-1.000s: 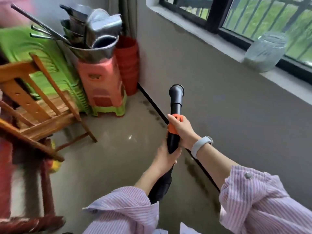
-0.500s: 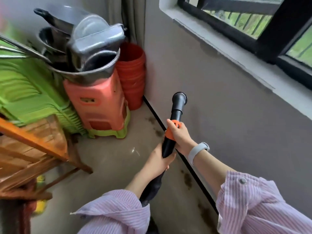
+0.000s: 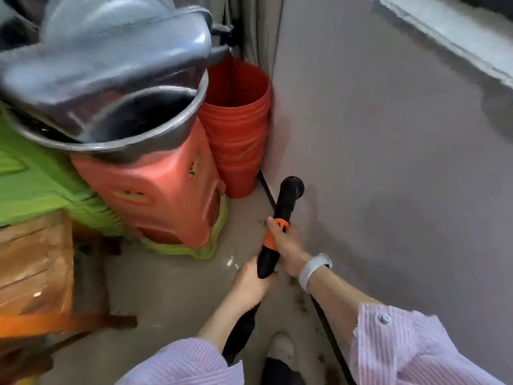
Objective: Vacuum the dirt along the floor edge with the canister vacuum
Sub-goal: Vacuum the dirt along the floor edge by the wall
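**Both hands on the wand at the wall's foot**

Two striped sleeves point(image 3: 410, 345) frame the bottom of the view, and a shoe point(image 3: 281, 347) shows on the floor point(image 3: 172, 287) between them. The left hand point(image 3: 251, 283) wraps its fingers around the lower part of the black wand point(image 3: 268, 261), where the hose point(image 3: 240, 333) drops toward the body. The right hand point(image 3: 283, 241), with a white band point(image 3: 312, 269) at the wrist, closes on the orange collar point(image 3: 270, 240) just above. The wand points away along the black baseboard point(image 3: 266, 187), its round nozzle point(image 3: 291, 187) held up beside the grey wall point(image 3: 388, 162). Dark specks of dirt point(image 3: 301, 301) lie on the floor along the baseboard, under the right forearm. To the left stand a wooden chair point(image 3: 33, 268) and, further on, pink stools point(image 3: 166, 190) stacked on a green one, topped with a metal basin point(image 3: 111, 112). Red buckets point(image 3: 238, 129) fill the corner beyond, just past the nozzle.
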`<state>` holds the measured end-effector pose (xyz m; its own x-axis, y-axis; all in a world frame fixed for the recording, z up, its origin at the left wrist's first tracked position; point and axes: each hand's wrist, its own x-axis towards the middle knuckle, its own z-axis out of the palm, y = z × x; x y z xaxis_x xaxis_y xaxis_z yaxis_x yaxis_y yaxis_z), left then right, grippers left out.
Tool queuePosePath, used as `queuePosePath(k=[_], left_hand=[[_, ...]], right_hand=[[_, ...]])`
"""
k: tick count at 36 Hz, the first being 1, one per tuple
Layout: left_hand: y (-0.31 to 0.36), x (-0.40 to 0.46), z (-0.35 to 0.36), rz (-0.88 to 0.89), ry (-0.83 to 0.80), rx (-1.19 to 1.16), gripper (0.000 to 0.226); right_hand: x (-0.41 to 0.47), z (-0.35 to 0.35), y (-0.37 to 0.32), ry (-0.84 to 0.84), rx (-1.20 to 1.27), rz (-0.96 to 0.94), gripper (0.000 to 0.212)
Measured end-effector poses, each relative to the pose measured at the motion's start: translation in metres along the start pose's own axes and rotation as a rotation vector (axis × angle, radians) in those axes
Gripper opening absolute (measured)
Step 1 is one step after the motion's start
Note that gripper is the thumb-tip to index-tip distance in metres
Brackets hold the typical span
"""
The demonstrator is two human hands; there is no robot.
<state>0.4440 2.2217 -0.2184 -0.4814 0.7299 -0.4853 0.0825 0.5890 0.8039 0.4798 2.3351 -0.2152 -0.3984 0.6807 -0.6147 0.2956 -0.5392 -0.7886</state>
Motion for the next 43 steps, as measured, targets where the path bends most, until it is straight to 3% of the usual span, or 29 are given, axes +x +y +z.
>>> queuePosePath(k=[3,8,11,16,24,29,36,43], left_hand=[[-0.027,0.069,-0.001,-0.034,0.025,0.062,0.049],[-0.079,0.158,-0.017,-0.02,0.059,0.094,0.021],[-0.124,0.207,-0.007,-0.012,0.098,0.12,0.015],[-0.209,0.258,0.034,-0.022,0.123,0.128,0.028],[-0.329,0.323,0.056,-0.037,0.141,0.254,0.024],[-0.343,0.367,0.07,0.053,0.25,0.283,0.025],[-0.322,0.424,0.079,0.188,0.267,0.364,0.029],[-0.356,0.419,0.081,0.15,0.233,0.341,0.03]], right_hand=[[0.076,0.01,0.016,0.008,0.015,-0.003,0.026],[0.186,0.043,0.064,0.019,0.066,0.044,0.053],[0.241,0.055,0.1,0.01,0.114,0.068,0.037],[0.316,0.054,0.159,0.003,0.11,0.074,0.045],[0.392,0.071,0.26,-0.044,0.212,0.111,0.031],[0.433,0.07,0.264,-0.059,0.205,0.013,0.039],[0.472,0.046,0.234,-0.081,0.291,-0.065,0.019],[0.477,0.05,0.272,-0.131,0.262,-0.011,0.018]])
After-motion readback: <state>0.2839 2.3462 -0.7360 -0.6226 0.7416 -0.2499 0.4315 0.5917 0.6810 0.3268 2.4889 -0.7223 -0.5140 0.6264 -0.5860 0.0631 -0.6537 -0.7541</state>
